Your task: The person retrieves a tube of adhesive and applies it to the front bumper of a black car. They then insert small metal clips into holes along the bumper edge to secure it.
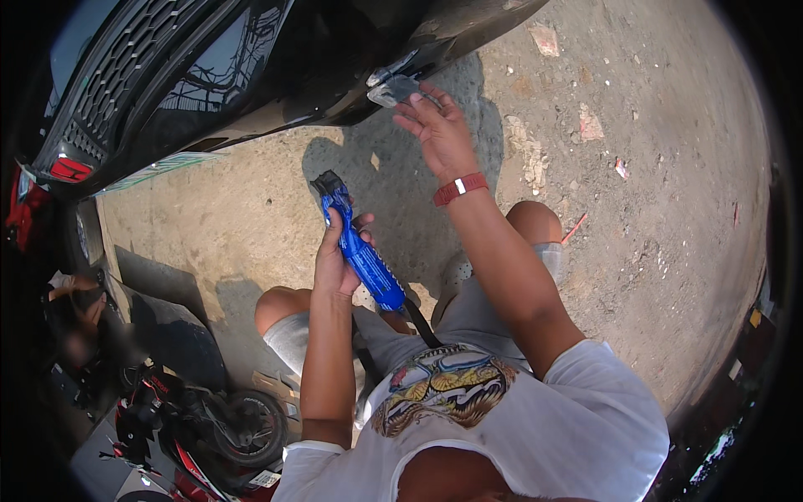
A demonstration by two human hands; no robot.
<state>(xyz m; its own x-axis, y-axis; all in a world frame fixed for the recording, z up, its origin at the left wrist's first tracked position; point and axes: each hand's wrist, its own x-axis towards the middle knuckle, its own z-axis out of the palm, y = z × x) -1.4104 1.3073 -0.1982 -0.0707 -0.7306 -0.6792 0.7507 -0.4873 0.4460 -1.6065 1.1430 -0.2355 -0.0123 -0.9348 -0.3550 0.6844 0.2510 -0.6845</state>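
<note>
My left hand (341, 255) grips a crumpled blue tube (368, 272) with a black top, held upright over my lap. A dark strap hangs below it. My right hand (435, 125) reaches up to the lower edge of a glossy black vehicle body (309, 58), its fingertips pinching a crumpled grey pad or cloth (389, 88) against that edge; exactly what the pad is, I cannot make out. I am squatting low, with both knees below my hands.
The vehicle's mesh grille and red part (71, 170) are at upper left. Dusty concrete ground (619, 209) with scraps lies right. At lower left stand a red-and-black motorbike (180, 410), a dark rounded object (176, 343) and another person (75, 326).
</note>
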